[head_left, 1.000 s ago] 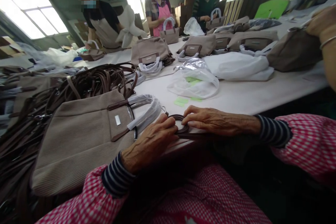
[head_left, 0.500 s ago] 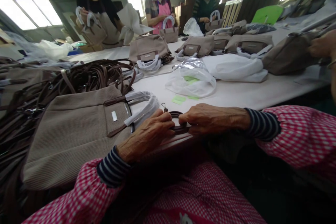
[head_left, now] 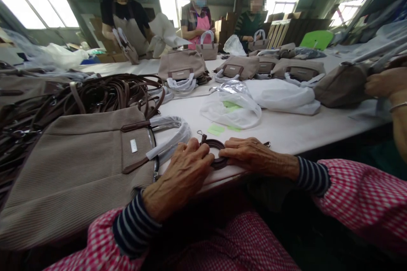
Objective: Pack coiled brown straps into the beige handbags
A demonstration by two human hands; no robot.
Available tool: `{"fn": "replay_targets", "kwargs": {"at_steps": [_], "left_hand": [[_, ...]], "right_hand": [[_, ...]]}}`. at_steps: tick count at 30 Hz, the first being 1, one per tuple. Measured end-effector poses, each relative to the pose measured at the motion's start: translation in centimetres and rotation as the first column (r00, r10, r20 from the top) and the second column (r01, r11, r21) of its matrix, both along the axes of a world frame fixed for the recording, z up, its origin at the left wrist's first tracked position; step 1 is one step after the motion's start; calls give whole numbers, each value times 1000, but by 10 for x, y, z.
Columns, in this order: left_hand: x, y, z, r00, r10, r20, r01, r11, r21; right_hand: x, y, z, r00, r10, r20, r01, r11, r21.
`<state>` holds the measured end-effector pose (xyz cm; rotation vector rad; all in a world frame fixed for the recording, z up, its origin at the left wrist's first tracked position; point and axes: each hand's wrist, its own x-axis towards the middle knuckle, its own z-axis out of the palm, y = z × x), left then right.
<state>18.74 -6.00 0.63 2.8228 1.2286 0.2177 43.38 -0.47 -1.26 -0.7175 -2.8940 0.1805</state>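
A dark brown strap [head_left: 216, 145] lies coiled in a ring at the table's front edge, with a metal clip at its upper left. My left hand [head_left: 187, 169] grips the ring's left side with bent fingers. On the right side of the ring, the fingers of my right hand [head_left: 251, 154] are closed on it. Another metal clip [head_left: 267, 144] shows just beyond my right hand. Left of my hands lies a taupe ribbed bag [head_left: 85, 165] with a small metal plate and a handle [head_left: 174, 129] wrapped in white film.
Many brown straps [head_left: 108, 93] are heaped at the left. Beyond my hands are green slips [head_left: 216, 129], a clear plastic bag [head_left: 235, 110] and more taupe bags [head_left: 181, 65]. Several people stand across the table; another person's hand [head_left: 386, 82] holds a bag at the right.
The strap has been drawn into a tighter, fuller coil, and its second clip now shows by my right hand. The person at the back left has turned and lowered a bag.
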Motion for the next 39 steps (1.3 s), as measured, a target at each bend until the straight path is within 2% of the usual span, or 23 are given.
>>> {"fn": "replay_targets", "kwargs": {"at_steps": [5,10,15,17,21,24,27,29,31,32,33,34,35,36,39], "left_hand": [[31,-5,-24,987,139,84,-141,990,22],[35,-3,-43,971,125,205,-151,982,115],[31,-1,-47,957,66,283,-115,981,158],[30,0,-50,952,77,297,-123,983,139],[28,4,-56,950,104,296,-150,979,137],[27,7,-58,964,48,262,-98,979,180],[25,10,-58,982,9,188,-58,964,260],[23,14,-57,992,4,125,-40,956,292],[19,20,-57,997,-14,69,-5,964,266],[17,24,-56,999,-19,50,7,971,239],[16,27,-55,999,-21,31,14,978,208],[14,31,-53,1000,-23,12,20,984,177],[13,34,-51,1000,-20,-8,21,988,150],[12,38,-48,999,-17,-27,20,992,125],[9,49,-39,996,-66,-63,71,995,77]], "right_hand": [[-6,-1,-1,998,-29,-58,28,999,-16],[-5,-2,0,998,-58,-36,57,998,-22],[0,-14,-15,995,-86,-54,96,972,215],[3,-19,-22,991,-115,-65,127,959,254],[5,-25,-30,981,-185,-62,194,952,235],[4,-28,-28,980,-191,-57,199,954,224],[2,-29,-20,976,-209,-65,217,962,166],[4,-24,-12,983,-160,-87,168,981,99],[13,-9,-2,979,-108,-173,114,993,27],[22,3,4,961,-135,-241,144,989,17],[33,17,10,926,-210,-315,227,974,19],[48,34,16,867,-315,-386,355,934,35],[65,52,22,762,-465,-450,545,836,58],[85,71,28,672,-560,-485,663,746,56],[149,122,44,423,-729,-537,874,484,32]]}}
